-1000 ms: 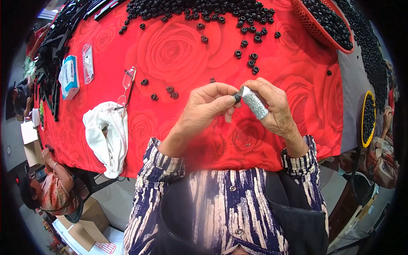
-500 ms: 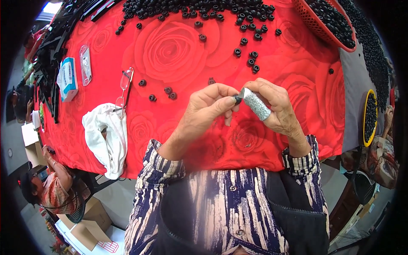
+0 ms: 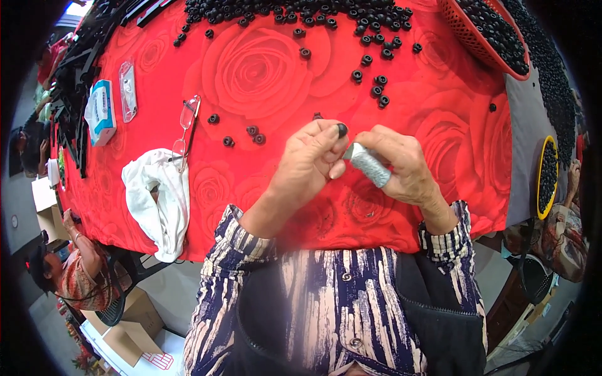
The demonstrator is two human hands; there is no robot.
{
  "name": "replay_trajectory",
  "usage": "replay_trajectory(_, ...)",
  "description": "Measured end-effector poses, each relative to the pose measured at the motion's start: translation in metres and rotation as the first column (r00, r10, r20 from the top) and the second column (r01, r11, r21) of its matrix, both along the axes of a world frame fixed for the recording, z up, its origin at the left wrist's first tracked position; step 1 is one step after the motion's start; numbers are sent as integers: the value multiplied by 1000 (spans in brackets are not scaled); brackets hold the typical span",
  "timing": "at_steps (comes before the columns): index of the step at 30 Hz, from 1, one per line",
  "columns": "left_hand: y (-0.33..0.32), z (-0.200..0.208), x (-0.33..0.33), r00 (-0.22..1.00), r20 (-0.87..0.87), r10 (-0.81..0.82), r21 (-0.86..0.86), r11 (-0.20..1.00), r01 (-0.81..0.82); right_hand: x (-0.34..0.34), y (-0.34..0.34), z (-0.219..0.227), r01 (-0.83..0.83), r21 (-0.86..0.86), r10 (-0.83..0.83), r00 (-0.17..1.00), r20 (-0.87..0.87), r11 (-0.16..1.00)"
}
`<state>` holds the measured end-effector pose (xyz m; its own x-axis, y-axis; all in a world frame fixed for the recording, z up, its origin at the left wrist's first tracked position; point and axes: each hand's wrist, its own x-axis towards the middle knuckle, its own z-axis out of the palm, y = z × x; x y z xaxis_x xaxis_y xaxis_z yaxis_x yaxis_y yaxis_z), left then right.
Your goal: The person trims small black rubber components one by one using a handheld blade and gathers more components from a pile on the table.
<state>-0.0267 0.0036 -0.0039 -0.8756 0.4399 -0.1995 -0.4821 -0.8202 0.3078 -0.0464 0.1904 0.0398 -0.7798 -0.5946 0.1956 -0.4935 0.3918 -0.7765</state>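
Between the thumb and fingertips of my left hand is a small round black part, its smooth side showing. My right hand is closed round a short knife with a thick, sparkly silver wrapping on its handle. The knife's small blade points toward my left hand and stands just apart from the black part. Beyond my left fingers, partly hidden, lies another black part. A few loose black ring-shaped parts rest to the left of that hand.
A red rose-patterned cloth covers the table. A heap of black parts lies at the far side, beside a filled red basket. White cloth, glasses, and a tissue pack lie left. Other people sit at both sides.
My left hand has drawn the black part away from the blade and turned it upward. The knife in my right hand has shifted slightly left and toward me.
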Motion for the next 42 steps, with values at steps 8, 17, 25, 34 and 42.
replay_trajectory(8, 2, 11, 4, 998, 18, -58, -101, 993, 59, -4, 3, 8, 213, -142, -201, 975, 90, 967)
replay_trajectory(17, 3, 10, 6, 993, 22, -117, -128, 985, 118, 0, -5, 2, 129, -196, -125, 992, 36, 972)
replay_trajectory(25, -7, 11, 3, 955, 58, -291, -113, 949, 296, -1, 2, 1, 31, -285, 10, 990, 142, 958)
replay_trajectory(34, 2, 18, 11, 994, -80, -76, -234, 971, 55, 3, -5, 0, -4, -221, -74, 936, -343, 975)
replay_trajectory(42, 2, 23, 11, 981, -163, -103, -362, 931, 38, 3, -8, 0, 10, -242, -124, 878, -462, 970)
